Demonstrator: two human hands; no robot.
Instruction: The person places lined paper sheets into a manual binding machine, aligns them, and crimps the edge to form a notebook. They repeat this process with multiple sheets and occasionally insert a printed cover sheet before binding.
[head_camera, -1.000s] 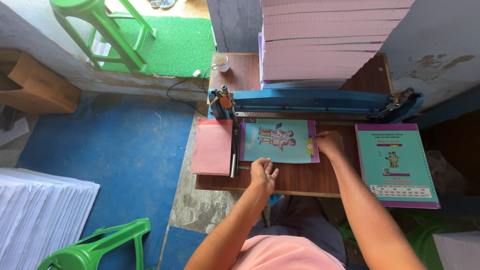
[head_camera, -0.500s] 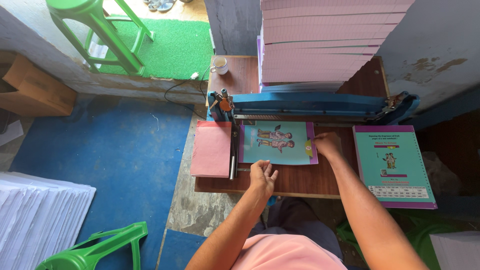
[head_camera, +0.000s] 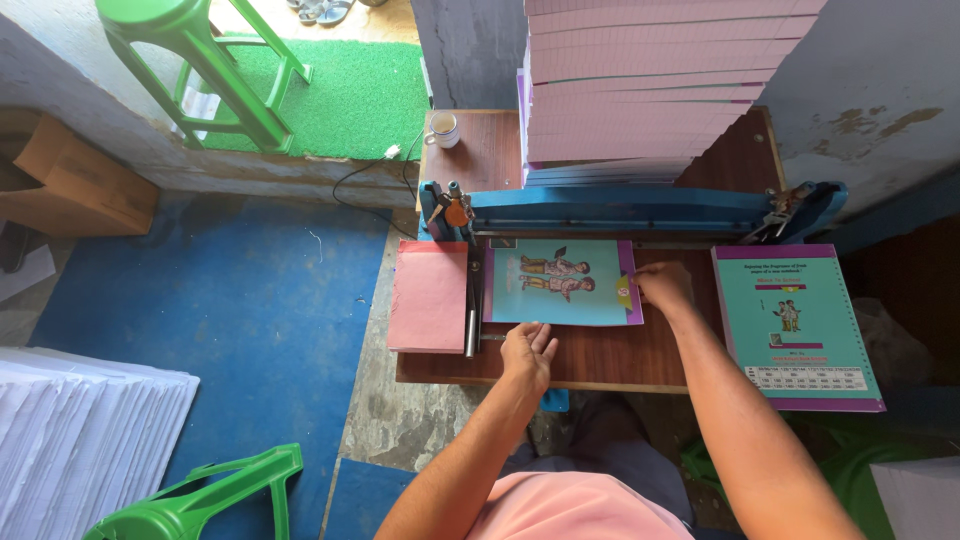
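Observation:
A light blue booklet cover (head_camera: 562, 282) with two drawn figures lies flat on the brown wooden table (head_camera: 610, 358), under the blue bar of a paper cutter (head_camera: 620, 210). My left hand (head_camera: 527, 352) rests with spread fingers at the booklet's near edge. My right hand (head_camera: 662, 286) pinches the booklet's right edge. A pink sheet stack (head_camera: 429, 296) lies left of the cutter's black handle (head_camera: 471, 305).
A teal and purple booklet stack (head_camera: 797, 325) sits at the table's right. Tall pink paper stacks (head_camera: 650, 85) stand behind the cutter, with a cup (head_camera: 442, 128) beside them. Green stools (head_camera: 205, 55), a cardboard box (head_camera: 70, 180) and white paper piles (head_camera: 75, 440) surround the blue floor.
My hands and the booklet stay nearly where they were; only the camera view has tilted slightly.

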